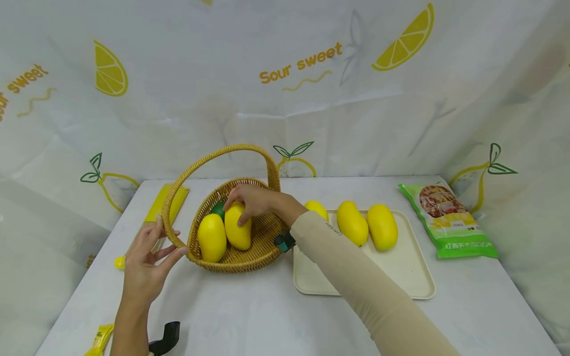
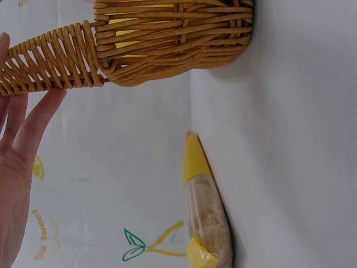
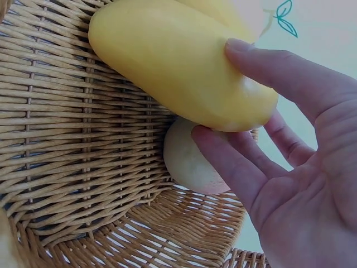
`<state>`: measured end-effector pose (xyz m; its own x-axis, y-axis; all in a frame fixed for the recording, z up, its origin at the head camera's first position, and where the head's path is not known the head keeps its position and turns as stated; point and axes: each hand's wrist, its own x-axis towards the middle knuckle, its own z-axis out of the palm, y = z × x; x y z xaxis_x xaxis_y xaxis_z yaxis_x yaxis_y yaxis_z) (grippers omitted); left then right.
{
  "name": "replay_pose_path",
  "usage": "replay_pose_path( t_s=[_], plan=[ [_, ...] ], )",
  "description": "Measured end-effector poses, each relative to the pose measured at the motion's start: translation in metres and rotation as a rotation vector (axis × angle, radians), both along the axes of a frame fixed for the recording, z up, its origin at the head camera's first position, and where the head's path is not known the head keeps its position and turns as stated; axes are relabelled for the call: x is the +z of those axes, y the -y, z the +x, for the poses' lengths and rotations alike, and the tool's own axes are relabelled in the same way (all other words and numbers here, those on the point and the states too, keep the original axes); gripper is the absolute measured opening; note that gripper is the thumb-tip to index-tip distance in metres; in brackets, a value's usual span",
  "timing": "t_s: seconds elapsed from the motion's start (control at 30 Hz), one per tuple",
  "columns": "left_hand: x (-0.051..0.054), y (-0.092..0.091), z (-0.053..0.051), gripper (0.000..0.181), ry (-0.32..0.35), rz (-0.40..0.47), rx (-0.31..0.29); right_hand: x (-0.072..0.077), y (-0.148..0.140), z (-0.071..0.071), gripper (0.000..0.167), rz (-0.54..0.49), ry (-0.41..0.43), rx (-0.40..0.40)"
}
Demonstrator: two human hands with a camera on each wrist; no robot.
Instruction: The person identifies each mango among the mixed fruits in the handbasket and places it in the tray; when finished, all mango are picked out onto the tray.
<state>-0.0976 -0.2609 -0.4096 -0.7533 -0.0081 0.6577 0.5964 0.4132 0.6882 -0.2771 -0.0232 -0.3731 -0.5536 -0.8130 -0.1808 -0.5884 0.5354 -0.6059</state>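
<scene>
A mango [image 1: 238, 236] stands inside the wicker basket [image 1: 267, 235], held by the right hand [image 1: 255, 198].
The right hand's fingers and thumb close around the mango's upper end, while the left hand [image 1: 147, 259] pinches the basket's arched handle [image 1: 222, 151] at its left side; within the basket are another mango [image 1: 211, 238] and a partly hidden green item [image 1: 218, 209]; right of the basket, a cream tray [image 1: 407, 269] bears three mangoes [image 1: 382, 227], with a green-edged food packet [image 1: 458, 225] farther right on the tabletop [image 1: 249, 316].

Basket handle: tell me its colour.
Golden brown; the basket handle shows best in the head view, where most of its arch is visible.
</scene>
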Motion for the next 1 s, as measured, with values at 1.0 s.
replay_pose_path(
  t_s=[1.0],
  plan=[
    [-0.001,0.000,-0.001,0.097,0.000,0.005,-0.003,0.009,-0.026,-0.007,0.045,-0.142,0.198,-0.076]
  ],
)
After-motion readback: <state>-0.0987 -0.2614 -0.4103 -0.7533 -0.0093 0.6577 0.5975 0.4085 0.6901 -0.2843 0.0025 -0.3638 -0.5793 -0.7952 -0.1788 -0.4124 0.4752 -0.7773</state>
